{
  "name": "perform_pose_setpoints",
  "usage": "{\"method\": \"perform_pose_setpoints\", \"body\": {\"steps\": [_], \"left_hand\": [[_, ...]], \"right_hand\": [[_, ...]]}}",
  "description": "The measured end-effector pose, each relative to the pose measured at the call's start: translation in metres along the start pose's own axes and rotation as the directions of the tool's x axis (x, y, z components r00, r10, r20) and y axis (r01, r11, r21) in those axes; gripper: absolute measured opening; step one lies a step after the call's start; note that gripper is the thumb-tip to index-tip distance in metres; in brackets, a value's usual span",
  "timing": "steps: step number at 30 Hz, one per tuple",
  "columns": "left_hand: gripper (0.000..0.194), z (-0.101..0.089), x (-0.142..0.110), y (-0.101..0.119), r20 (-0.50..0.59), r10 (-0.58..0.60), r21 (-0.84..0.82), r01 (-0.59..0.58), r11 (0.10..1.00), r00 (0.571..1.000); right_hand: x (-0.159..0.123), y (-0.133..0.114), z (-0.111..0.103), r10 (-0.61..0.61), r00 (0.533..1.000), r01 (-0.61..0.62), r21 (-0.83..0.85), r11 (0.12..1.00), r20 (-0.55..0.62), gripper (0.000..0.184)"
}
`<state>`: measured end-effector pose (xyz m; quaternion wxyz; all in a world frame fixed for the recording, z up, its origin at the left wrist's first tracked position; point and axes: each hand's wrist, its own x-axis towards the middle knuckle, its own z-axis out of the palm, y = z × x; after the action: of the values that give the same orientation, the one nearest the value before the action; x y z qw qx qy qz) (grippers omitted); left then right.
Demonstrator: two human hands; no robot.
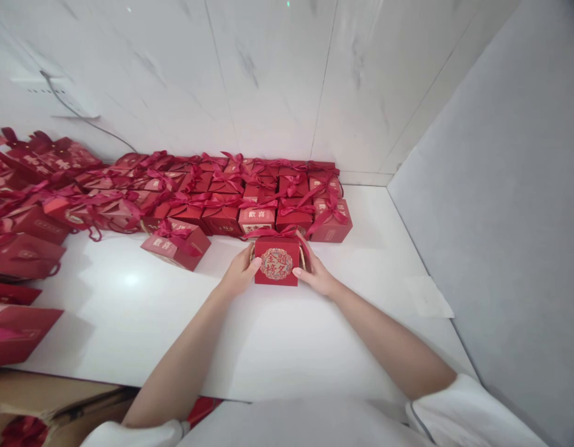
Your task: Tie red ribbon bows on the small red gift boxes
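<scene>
Between my two hands is a red gift box with a round ornate emblem, gold cord at its sides and a ribbon bow on top. My left hand is closed against its left side, thumb on the front face. Gripping the right side is my right hand, its thumb also on the front. The box is upright at the front of rows of similar ribbon-tied boxes. A single tilted gift box sits apart to the left of my left hand.
More red boxes and bags crowd the left of the white table. A marbled wall stands behind, a grey panel on the right. An open cardboard carton is at lower left. A cable hangs along the wall.
</scene>
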<state>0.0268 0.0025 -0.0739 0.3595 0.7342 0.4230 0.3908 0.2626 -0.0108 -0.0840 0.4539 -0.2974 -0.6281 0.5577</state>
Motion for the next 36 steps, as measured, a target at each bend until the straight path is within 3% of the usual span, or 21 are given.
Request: {"method": "perform_pose_setpoints", "body": {"steps": [2, 5, 8, 11, 14, 18, 22, 27, 36], "left_hand": [[0.067, 0.005, 0.0, 0.004, -0.165, 0.067, 0.055, -0.059, 0.997, 0.984], [0.071, 0.016, -0.005, 0.014, -0.39, 0.182, 0.228, -0.097, 0.969, 0.903], [0.068, 0.027, -0.011, 0.023, -0.311, 0.283, 0.345, -0.17, 0.923, 0.907], [0.096, 0.036, -0.014, 0.031, -0.204, 0.323, 0.351, -0.239, 0.905, 0.924], [0.126, 0.043, -0.014, 0.033, -0.209, 0.216, 0.266, -0.157, 0.951, 0.954], [0.138, 0.048, -0.015, 0.032, -0.253, 0.119, 0.047, -0.11, 0.993, 0.96], [0.132, 0.047, -0.015, 0.031, -0.214, 0.137, -0.183, -0.177, 0.967, 0.967], [0.104, 0.043, -0.013, 0.027, -0.114, 0.081, -0.387, -0.119, 0.914, 0.99], [0.085, 0.043, -0.012, 0.007, -0.063, 0.053, -0.47, -0.077, 0.879, 0.997]], "right_hand": [[-0.001, -0.001, 0.002, -0.077, 0.995, 0.075, -0.029, 0.997, -0.07, 0.112], [-0.003, -0.003, 0.005, -0.182, 0.966, 0.168, -0.088, 0.982, -0.185, 0.121], [-0.005, -0.003, 0.008, -0.23, 0.929, 0.192, -0.153, 0.969, -0.291, 0.126], [-0.008, -0.003, 0.01, -0.245, 0.911, 0.189, -0.193, 0.963, -0.333, 0.123], [-0.01, -0.004, 0.009, -0.273, 0.917, 0.206, -0.241, 0.948, -0.291, 0.113], [-0.015, 0.0, 0.005, -0.327, 0.918, 0.23, -0.372, 0.899, -0.223, 0.1], [-0.016, 0.007, 0.002, -0.379, 0.906, 0.279, -0.407, 0.87, -0.19, 0.093], [-0.015, 0.008, 0.004, -0.424, 0.89, 0.318, -0.439, 0.84, -0.167, 0.094], [-0.013, -0.001, 0.003, -0.439, 0.894, 0.351, -0.461, 0.815, -0.095, 0.082]]}}
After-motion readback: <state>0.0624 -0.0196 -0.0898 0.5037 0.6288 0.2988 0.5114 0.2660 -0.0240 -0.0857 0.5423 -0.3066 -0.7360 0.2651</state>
